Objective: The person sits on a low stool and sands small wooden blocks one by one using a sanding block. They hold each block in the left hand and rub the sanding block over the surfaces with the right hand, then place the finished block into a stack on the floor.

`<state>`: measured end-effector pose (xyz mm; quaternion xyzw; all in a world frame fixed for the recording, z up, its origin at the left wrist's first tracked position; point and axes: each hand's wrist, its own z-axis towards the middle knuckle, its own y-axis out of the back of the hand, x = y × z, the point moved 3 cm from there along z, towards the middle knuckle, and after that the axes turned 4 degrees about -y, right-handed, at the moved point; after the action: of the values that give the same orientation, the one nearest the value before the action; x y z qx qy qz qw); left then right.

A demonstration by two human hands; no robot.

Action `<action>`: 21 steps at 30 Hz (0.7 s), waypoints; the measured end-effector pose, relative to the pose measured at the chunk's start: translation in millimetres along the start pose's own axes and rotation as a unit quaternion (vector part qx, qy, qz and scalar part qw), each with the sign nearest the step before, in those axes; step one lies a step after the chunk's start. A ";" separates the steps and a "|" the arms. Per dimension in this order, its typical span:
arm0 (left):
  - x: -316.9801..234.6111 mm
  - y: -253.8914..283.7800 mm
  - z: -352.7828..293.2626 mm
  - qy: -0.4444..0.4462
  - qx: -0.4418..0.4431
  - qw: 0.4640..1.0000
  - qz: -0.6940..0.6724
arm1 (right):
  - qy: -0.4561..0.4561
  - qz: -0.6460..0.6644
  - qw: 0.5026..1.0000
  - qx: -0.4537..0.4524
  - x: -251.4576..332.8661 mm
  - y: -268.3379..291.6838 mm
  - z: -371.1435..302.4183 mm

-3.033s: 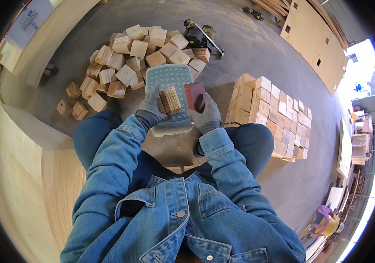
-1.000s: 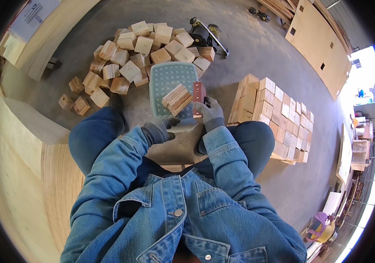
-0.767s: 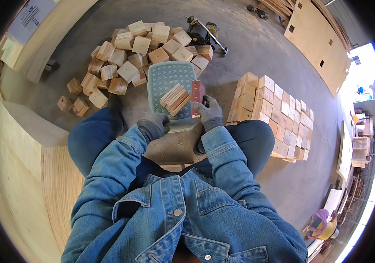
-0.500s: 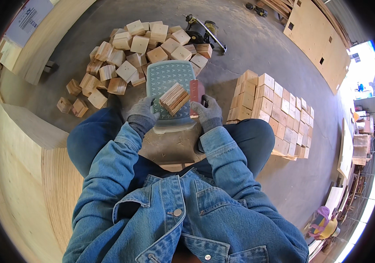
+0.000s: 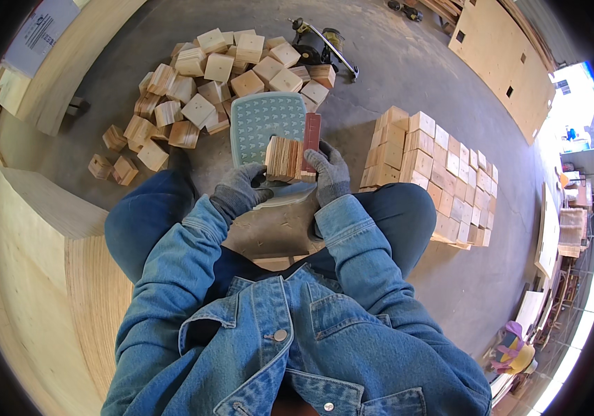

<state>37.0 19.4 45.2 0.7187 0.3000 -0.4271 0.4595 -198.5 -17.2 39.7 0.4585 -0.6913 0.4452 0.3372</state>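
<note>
A layered plywood block (image 5: 284, 159) stands on the pale green plastic stool (image 5: 259, 118) between my knees. My gloved left hand (image 5: 238, 191) has its fingers closed on the block's near left corner. In my gloved right hand (image 5: 330, 172) is a flat, reddish-brown rectangular strip (image 5: 313, 132), thumb over its face; its exact kind I cannot make out. The strip stands upright along the block's right side, seemingly touching it. The block's striped edge layers face me, and its underside is hidden.
Beyond the stool spreads a loose heap of wooden blocks (image 5: 213, 68), with a yellow-and-black power tool (image 5: 324, 45) behind it. A neat stack of blocks (image 5: 442, 166) rises at my right knee. Large plywood sheets (image 5: 33, 243) line the left; a colourful hat (image 5: 519, 357) lies far right.
The block has been turned on the stool so its layers run upright. My left hand has moved right to grip it, and the strip now lies against its side.
</note>
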 end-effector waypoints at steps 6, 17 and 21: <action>-11.7 5.3 6.9 0.029 -0.030 0.994 0.106 | 0.001 0.001 1.000 -0.006 2.7 -0.9 -1.3; -1.7 -3.1 40.7 -0.089 -0.062 0.977 0.182 | -0.010 -0.023 1.000 0.008 1.1 9.1 2.1; 18.6 -16.9 60.0 -0.095 -0.076 0.978 0.171 | -0.012 -0.027 0.999 -0.017 15.5 4.1 -11.7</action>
<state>11.2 -28.1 9.1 0.6784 0.1589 -0.3845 0.6056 -207.1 -10.8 56.4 0.4767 -0.6898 0.4185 0.3489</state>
